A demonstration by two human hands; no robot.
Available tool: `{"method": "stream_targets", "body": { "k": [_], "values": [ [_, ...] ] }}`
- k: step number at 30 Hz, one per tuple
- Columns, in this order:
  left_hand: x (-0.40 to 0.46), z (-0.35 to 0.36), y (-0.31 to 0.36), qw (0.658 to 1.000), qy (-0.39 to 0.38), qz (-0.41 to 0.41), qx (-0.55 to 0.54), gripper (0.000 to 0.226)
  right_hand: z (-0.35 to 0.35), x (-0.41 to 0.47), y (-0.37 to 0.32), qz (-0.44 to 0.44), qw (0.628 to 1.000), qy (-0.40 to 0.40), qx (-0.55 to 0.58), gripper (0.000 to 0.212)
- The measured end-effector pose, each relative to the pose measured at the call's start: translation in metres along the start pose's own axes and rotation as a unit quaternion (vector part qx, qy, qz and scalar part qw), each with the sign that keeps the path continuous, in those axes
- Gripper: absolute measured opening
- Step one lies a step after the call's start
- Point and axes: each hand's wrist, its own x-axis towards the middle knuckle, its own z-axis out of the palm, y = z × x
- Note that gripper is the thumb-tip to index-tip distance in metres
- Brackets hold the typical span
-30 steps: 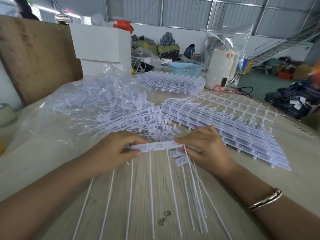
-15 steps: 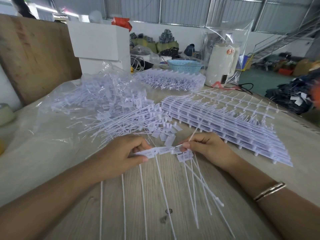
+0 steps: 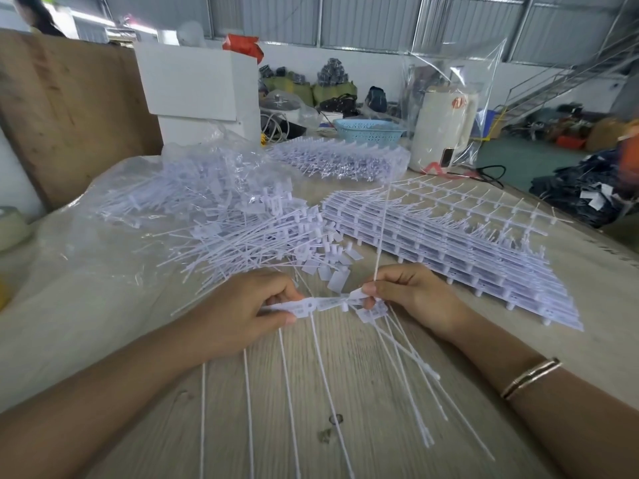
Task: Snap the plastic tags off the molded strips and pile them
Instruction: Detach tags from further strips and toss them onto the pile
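A white molded strip [image 3: 313, 304] of plastic tags is held level just above the table between both hands. My left hand [image 3: 238, 311] grips its left end, thumb underneath. My right hand [image 3: 411, 295] pinches the strip's right end together with several loose tags [image 3: 408, 361], whose long thin tails fan toward me; one tail sticks up and away. More tails hang from the strip toward me. A pile of snapped-off tags [image 3: 249, 236] lies just beyond my left hand. A stack of whole strips [image 3: 449, 247] lies beyond my right hand.
Clear plastic sheeting [image 3: 69, 257] covers the wooden table's [image 3: 380, 426] left side under the pile. A bagged bundle of strips [image 3: 339, 160], a blue basket [image 3: 368, 129], a white box [image 3: 197, 88] and a bagged white appliance [image 3: 442, 126] stand at the back.
Both hands lifted the strip slightly off the table. My right hand bent its end and one tag's tail swung from lying flat to pointing up and away.
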Motion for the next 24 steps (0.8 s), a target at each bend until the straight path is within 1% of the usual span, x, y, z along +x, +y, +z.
{"method": "stream_targets", "body": {
  "k": [3,5,7,9,12,14,18,20,22,23,24],
  "values": [
    [0.001,-0.001,0.0,1.0,-0.012,-0.005,0.0,0.025,0.0,-0.001,0.0,-0.021,0.999,0.008,-0.023,0.018],
    [0.0,-0.003,-0.002,0.999,-0.031,-0.026,-0.029,0.025,0.0,-0.001,-0.001,-0.085,0.995,0.019,-0.058,0.011],
    [-0.001,-0.006,-0.003,0.996,-0.043,-0.052,-0.065,0.02,0.002,0.001,-0.001,-0.156,0.983,0.026,-0.095,0.013],
    [0.001,-0.007,-0.001,0.994,-0.035,-0.067,-0.075,0.016,0.004,0.003,0.0,-0.2,0.968,0.044,-0.146,0.015],
    [0.007,-0.003,0.007,0.999,0.0,-0.037,-0.034,0.013,0.008,0.004,0.002,-0.258,0.935,0.062,-0.237,0.014],
    [0.008,0.0,0.01,0.999,0.006,-0.029,-0.025,0.008,0.01,0.004,0.001,-0.255,0.931,0.059,-0.256,0.013],
    [0.007,0.003,0.008,1.0,0.017,-0.013,-0.023,0.008,0.012,0.002,-0.001,-0.208,0.95,0.048,-0.229,0.009],
    [0.006,0.005,0.008,1.0,0.019,-0.002,-0.013,0.009,0.013,0.002,0.0,-0.18,0.964,0.04,-0.19,0.007],
    [0.005,0.005,0.007,1.0,0.015,0.015,0.01,0.01,0.011,0.003,0.001,-0.136,0.983,0.047,-0.118,0.014],
    [0.005,0.005,0.007,1.0,0.015,0.016,0.012,0.012,0.008,0.004,0.001,-0.122,0.986,0.047,-0.099,0.015],
    [0.004,0.005,0.006,1.0,0.017,0.006,0.004,0.015,0.007,0.004,0.001,-0.122,0.986,0.045,-0.106,0.018]
  ]
}}
